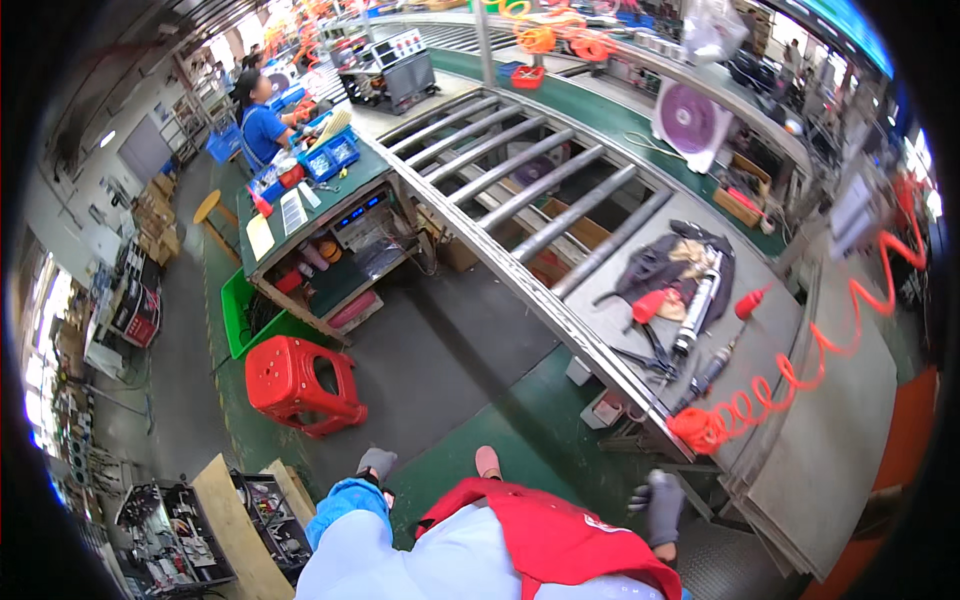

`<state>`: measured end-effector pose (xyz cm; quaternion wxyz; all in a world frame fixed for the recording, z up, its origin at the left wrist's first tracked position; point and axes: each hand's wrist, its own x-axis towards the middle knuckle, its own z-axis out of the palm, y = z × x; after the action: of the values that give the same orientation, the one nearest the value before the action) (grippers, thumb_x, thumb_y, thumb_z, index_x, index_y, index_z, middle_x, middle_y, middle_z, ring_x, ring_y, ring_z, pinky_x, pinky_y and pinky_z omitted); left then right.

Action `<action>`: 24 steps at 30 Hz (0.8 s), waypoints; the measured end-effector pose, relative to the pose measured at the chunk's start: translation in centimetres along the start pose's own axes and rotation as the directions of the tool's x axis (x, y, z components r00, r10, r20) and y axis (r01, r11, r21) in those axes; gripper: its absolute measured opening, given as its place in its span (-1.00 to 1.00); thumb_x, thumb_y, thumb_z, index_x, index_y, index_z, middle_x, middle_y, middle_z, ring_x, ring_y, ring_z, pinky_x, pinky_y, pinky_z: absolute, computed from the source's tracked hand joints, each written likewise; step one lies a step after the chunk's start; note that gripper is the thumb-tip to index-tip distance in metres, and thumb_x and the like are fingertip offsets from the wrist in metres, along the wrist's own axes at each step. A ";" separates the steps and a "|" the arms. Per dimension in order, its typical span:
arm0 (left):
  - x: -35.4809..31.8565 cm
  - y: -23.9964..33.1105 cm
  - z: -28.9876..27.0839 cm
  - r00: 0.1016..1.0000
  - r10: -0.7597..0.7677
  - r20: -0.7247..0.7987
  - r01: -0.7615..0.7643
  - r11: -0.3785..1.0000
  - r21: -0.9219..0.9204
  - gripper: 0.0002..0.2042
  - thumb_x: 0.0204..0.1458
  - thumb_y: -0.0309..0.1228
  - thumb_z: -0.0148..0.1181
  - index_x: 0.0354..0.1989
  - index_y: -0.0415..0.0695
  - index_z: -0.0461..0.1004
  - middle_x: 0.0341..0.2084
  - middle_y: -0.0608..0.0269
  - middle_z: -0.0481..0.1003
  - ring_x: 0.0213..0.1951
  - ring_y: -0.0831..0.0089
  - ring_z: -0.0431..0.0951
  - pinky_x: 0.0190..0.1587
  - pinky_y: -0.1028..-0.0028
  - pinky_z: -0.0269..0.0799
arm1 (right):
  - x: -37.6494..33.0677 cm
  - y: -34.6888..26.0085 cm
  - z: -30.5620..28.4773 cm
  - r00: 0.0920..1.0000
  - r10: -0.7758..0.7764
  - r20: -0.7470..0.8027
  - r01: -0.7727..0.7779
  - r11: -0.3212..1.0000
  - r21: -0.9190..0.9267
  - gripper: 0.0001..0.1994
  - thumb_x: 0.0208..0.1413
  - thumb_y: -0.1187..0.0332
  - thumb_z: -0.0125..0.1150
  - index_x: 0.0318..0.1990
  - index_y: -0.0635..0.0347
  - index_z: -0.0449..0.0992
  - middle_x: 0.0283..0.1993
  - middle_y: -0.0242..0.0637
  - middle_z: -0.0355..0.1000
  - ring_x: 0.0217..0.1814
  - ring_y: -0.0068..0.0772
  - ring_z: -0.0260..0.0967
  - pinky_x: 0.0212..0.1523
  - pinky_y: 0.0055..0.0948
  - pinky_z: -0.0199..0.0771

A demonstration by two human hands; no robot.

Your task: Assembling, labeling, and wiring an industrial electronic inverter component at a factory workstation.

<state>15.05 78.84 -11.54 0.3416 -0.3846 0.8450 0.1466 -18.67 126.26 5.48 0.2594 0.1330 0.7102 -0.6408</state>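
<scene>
My left hand [378,463], in a grey glove below a blue sleeve, hangs low beside my body; its fingers are too small and blurred to read. To the right, my right hand [661,508], also grey-gloved, hangs below the front corner of the roller conveyor. Its fingers are partly spread, with nothing seen in them. Nearest to it on the conveyor's metal end plate [640,345] lie a slim powered screwdriver [708,378], a silver tube-shaped dispensing gun [700,305] and a dark crumpled cloth [645,268]. A red cone-tipped piece [750,302] lies beside them.
A red plastic stool [300,380] stands ahead on the left, by a green bin [237,315] and a workbench [335,200]. A co-worker in blue [262,125] is beyond it. An orange coiled air hose [770,385] droops at right. Opened equipment cases [170,535] lie lower left.
</scene>
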 end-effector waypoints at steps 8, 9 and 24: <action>5.4 -1.8 -4.6 0.927 0.366 -0.078 -0.374 0.917 -0.138 -0.69 0.11 -0.24 -0.04 -0.12 -0.12 0.54 -0.08 0.01 0.48 0.03 0.02 0.45 0.08 0.20 0.37 | 7.0 -0.7 19.6 0.883 0.242 0.402 0.104 0.734 -0.671 -0.72 0.19 0.21 0.10 -0.23 0.30 0.47 -0.43 -0.19 0.48 -0.47 -0.39 0.47 -0.42 -0.39 0.49; 6.8 -2.1 -5.3 0.932 0.353 -0.081 -0.361 0.921 -0.148 -0.69 0.11 -0.24 -0.04 -0.12 -0.12 0.54 -0.08 0.01 0.48 0.03 0.02 0.45 0.08 0.20 0.37 | 7.9 -1.3 21.4 0.877 0.246 0.413 0.113 0.729 -0.676 -0.72 0.19 0.21 0.10 -0.23 0.30 0.47 -0.43 -0.19 0.48 -0.47 -0.39 0.47 -0.42 -0.39 0.49; 26.1 -9.9 -30.7 0.970 -0.188 -0.152 -0.100 0.260 -0.960 -0.77 0.12 -0.39 0.07 -0.12 -0.22 0.52 -0.42 0.30 0.50 -0.40 0.52 0.50 -0.36 0.51 0.43 | 29.2 -9.3 49.8 0.743 0.337 0.579 0.374 0.508 -0.776 -0.61 0.16 0.07 0.07 -0.20 0.29 0.52 -0.33 -0.09 0.52 -0.27 -0.15 0.47 -0.23 -0.24 0.45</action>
<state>-4.08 42.29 -7.15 -0.0616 -0.5503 0.6040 0.5732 -37.87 72.01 -4.59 0.5180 -0.2616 0.7881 -0.2052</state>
